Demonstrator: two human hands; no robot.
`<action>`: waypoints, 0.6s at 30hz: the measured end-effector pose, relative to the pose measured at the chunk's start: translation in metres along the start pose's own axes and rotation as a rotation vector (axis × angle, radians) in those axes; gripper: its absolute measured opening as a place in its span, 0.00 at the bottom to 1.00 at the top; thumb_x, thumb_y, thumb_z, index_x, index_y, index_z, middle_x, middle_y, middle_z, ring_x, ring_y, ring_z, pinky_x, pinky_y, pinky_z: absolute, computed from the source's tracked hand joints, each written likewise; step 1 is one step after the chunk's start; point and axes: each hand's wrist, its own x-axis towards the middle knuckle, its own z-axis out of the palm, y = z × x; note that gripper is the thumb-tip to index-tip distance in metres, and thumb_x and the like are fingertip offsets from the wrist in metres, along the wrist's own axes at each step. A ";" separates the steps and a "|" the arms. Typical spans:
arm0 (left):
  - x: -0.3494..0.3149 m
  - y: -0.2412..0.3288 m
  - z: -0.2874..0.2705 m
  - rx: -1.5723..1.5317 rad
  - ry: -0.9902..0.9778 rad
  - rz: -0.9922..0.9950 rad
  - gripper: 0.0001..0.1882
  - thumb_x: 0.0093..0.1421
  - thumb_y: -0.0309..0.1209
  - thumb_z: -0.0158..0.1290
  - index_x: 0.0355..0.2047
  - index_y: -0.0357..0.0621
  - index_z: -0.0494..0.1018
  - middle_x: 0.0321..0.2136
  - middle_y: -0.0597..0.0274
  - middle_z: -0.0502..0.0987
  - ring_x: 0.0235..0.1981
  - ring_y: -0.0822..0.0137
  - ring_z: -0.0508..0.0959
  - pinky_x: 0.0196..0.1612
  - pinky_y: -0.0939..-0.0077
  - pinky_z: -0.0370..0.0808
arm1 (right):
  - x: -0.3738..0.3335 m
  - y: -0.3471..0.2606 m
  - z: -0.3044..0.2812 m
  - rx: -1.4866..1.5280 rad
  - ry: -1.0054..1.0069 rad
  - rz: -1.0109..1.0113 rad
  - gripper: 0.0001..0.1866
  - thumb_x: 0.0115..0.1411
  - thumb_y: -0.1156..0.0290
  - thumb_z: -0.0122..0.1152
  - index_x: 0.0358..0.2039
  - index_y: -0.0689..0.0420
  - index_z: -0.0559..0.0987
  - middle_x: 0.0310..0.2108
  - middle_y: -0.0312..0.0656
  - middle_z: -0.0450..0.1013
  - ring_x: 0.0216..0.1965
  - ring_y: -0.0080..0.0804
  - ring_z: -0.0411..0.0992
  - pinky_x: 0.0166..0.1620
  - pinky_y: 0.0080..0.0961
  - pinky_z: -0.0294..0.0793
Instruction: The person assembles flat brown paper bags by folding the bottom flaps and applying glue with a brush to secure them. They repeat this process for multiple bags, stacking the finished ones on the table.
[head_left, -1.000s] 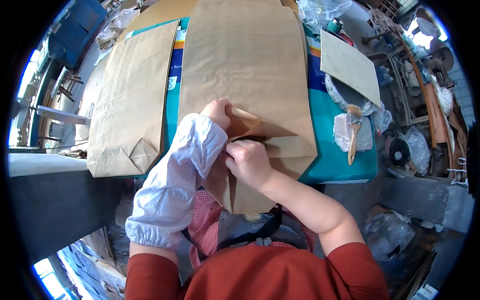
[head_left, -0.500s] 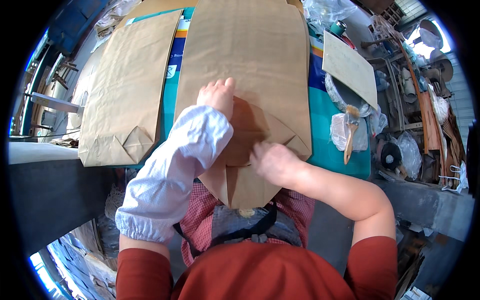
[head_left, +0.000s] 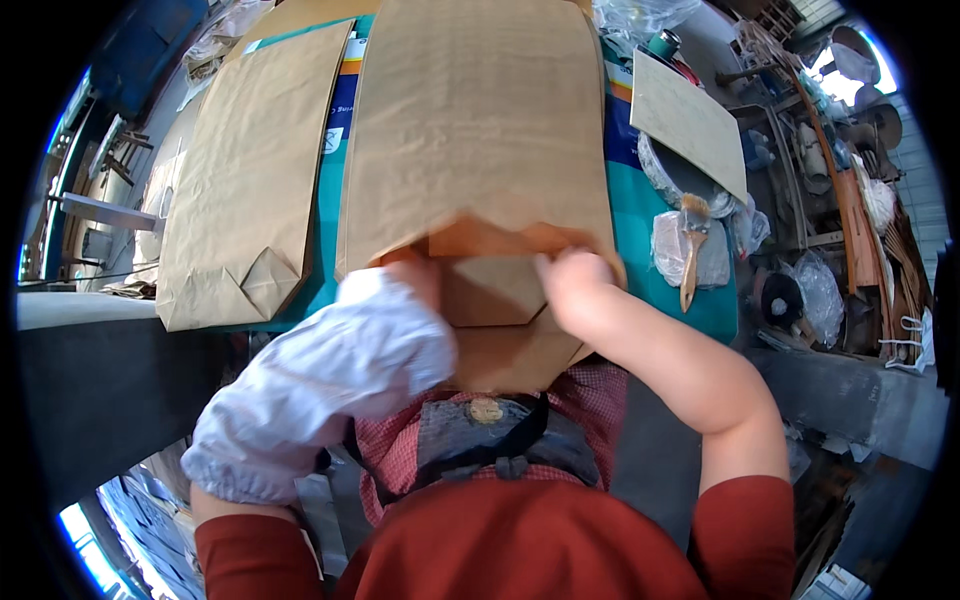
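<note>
A large brown kraft paper bag [head_left: 480,130] lies lengthwise in front of me on a stack of similar paper. Its near end is spread apart, with folded flaps [head_left: 495,290] standing up and a darker inside showing. My left hand [head_left: 418,280], in a pale checked sleeve cover [head_left: 330,345], is at the left side of this end; its fingers are blurred and partly hidden. At the right side, my right hand [head_left: 580,285] is closed with its fingers pressed on the edge of the opened fold. The bag's nearest flap [head_left: 510,365] hangs toward my lap.
Left of it lies a stack of paper bags [head_left: 250,170] with folded ends. On the teal table cover [head_left: 635,290] at right are a wooden-handled brush [head_left: 692,255] on a plastic-wrapped block, and a pale board [head_left: 690,120] over a round plastic-covered container [head_left: 665,175].
The near end of the bag has gone from lying partly folded to spread with raised flaps. My left hand has come down nearer to me; my right hand has shifted slightly up and right.
</note>
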 end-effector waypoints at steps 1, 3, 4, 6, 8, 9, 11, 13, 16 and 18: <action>-0.004 -0.011 0.012 0.028 0.102 -0.059 0.15 0.54 0.30 0.54 0.43 0.46 0.77 0.38 0.58 0.80 0.42 0.59 0.80 0.43 0.64 0.78 | -0.005 0.022 0.030 -0.009 0.291 -0.040 0.26 0.50 0.74 0.60 0.52 0.57 0.70 0.49 0.47 0.73 0.50 0.41 0.74 0.45 0.33 0.77; -0.009 -0.027 0.016 0.025 0.156 -0.150 0.17 0.54 0.30 0.54 0.45 0.46 0.77 0.38 0.57 0.80 0.42 0.59 0.80 0.44 0.63 0.78 | -0.004 0.034 0.035 0.062 0.613 -0.110 0.25 0.47 0.76 0.61 0.49 0.56 0.73 0.47 0.46 0.73 0.48 0.42 0.74 0.45 0.33 0.76; -0.008 -0.032 0.017 -0.069 0.045 -0.160 0.19 0.53 0.30 0.55 0.46 0.46 0.76 0.39 0.57 0.80 0.43 0.58 0.80 0.45 0.63 0.78 | 0.000 0.039 0.034 0.135 0.633 -0.121 0.24 0.45 0.76 0.62 0.47 0.56 0.74 0.45 0.46 0.74 0.47 0.42 0.74 0.45 0.34 0.76; -0.002 -0.041 -0.014 -0.248 -0.170 -0.197 0.22 0.51 0.30 0.56 0.48 0.46 0.75 0.41 0.55 0.79 0.44 0.56 0.79 0.48 0.63 0.76 | -0.005 0.043 0.013 0.245 0.518 -0.188 0.23 0.43 0.77 0.62 0.43 0.55 0.75 0.42 0.45 0.75 0.45 0.44 0.74 0.44 0.35 0.75; 0.015 -0.044 -0.035 -0.452 -0.371 -0.200 0.25 0.49 0.30 0.57 0.51 0.47 0.73 0.43 0.54 0.79 0.46 0.54 0.78 0.51 0.62 0.75 | -0.013 0.055 0.001 0.300 0.230 -0.265 0.22 0.41 0.77 0.63 0.41 0.54 0.76 0.39 0.44 0.75 0.44 0.44 0.74 0.43 0.35 0.75; 0.020 -0.052 -0.035 -0.714 -0.553 -0.240 0.31 0.41 0.31 0.59 0.50 0.47 0.75 0.47 0.52 0.76 0.51 0.51 0.74 0.57 0.66 0.69 | -0.014 0.061 0.005 0.405 0.149 -0.422 0.19 0.41 0.76 0.63 0.38 0.54 0.76 0.35 0.43 0.75 0.42 0.43 0.75 0.41 0.36 0.74; 0.015 -0.060 -0.019 -0.847 -0.562 -0.060 0.30 0.40 0.30 0.59 0.49 0.46 0.75 0.48 0.53 0.74 0.53 0.53 0.72 0.58 0.68 0.68 | -0.028 0.055 0.001 0.501 0.125 -0.598 0.15 0.42 0.72 0.63 0.33 0.56 0.77 0.33 0.43 0.74 0.39 0.43 0.75 0.40 0.35 0.75; 0.009 -0.060 -0.009 -0.908 -0.581 0.028 0.29 0.39 0.29 0.58 0.47 0.43 0.77 0.50 0.53 0.71 0.55 0.55 0.69 0.59 0.70 0.66 | -0.037 0.047 -0.004 0.561 0.110 -0.583 0.13 0.41 0.72 0.63 0.32 0.55 0.79 0.34 0.44 0.75 0.39 0.44 0.75 0.42 0.38 0.75; 0.018 -0.063 -0.021 -0.879 -0.633 0.086 0.31 0.39 0.29 0.58 0.49 0.42 0.75 0.50 0.53 0.71 0.56 0.55 0.69 0.59 0.70 0.66 | -0.032 0.054 0.007 0.564 0.224 -0.644 0.15 0.42 0.70 0.65 0.33 0.58 0.78 0.34 0.43 0.74 0.39 0.43 0.74 0.40 0.36 0.75; 0.022 -0.067 -0.025 -0.891 -0.664 0.057 0.32 0.39 0.29 0.57 0.50 0.42 0.74 0.50 0.53 0.71 0.56 0.55 0.69 0.59 0.70 0.66 | -0.042 0.040 0.008 0.398 0.263 -0.625 0.15 0.43 0.71 0.64 0.35 0.57 0.78 0.36 0.43 0.74 0.40 0.46 0.75 0.43 0.39 0.76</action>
